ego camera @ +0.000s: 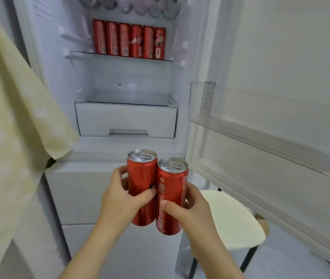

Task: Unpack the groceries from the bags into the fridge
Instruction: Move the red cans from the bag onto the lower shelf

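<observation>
I see L hand (123, 200) curled round L can (142, 178), R hand (190, 210) round R can (171, 190): slim glossy red metal cylinders, touching, in front of open fridge (125, 77).

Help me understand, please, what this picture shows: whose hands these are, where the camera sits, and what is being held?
There is no machine here: a person works with bare hands, and the picture comes from a camera worn on their head, looking forward and down. The left hand grips the left can and the right hand grips the right can, both red, upright and side by side. Ahead is the open fridge; six red cans stand in a row on its glass shelf, above a white drawer. The open door is on the right.
</observation>
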